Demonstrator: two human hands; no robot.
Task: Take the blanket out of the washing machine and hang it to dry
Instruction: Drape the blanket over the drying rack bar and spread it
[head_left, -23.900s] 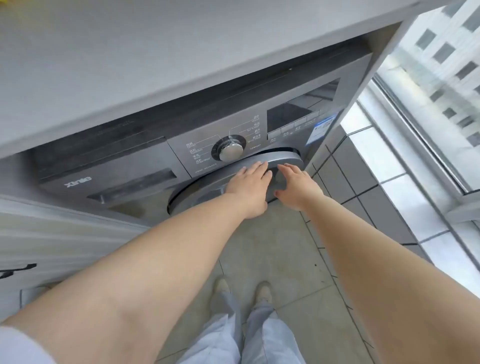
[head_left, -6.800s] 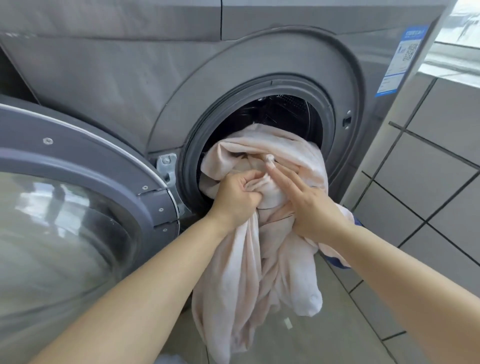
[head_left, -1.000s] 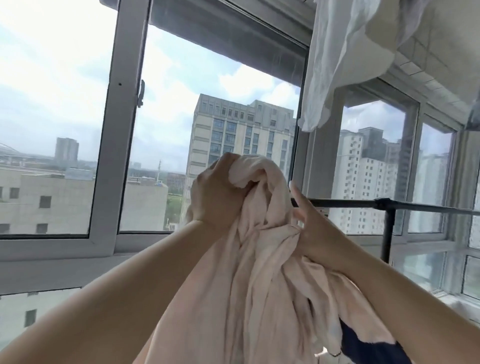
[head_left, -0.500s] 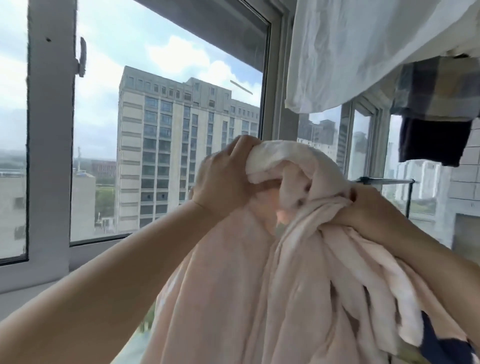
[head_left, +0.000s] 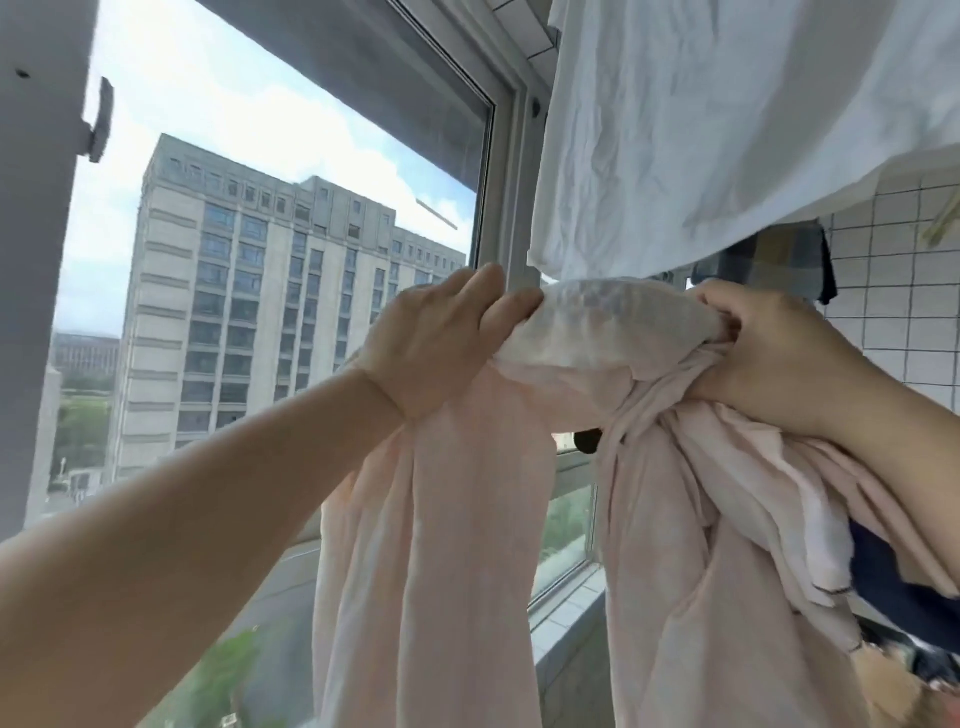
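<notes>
The pale pink blanket (head_left: 452, 530) is raised in front of me at chest height, bunched and twisted, with long folds hanging down below the frame. My left hand (head_left: 436, 343) grips its top edge on the left. My right hand (head_left: 779, 358) grips a twisted bunch of it on the right. A short stretch of the blanket is pulled taut between the two hands. A dark blue part shows at its lower right. The washing machine is out of view.
A white sheet (head_left: 727, 135) hangs overhead at the upper right, just above my hands. A checked dark garment (head_left: 779, 260) hangs behind it by the white tiled wall (head_left: 898, 312). A large window (head_left: 291, 249) with a grey frame fills the left.
My hands have moved apart, stretching the blanket's top edge between them. The view has moved closer to the hanging white sheet; the black rail seen earlier is hidden.
</notes>
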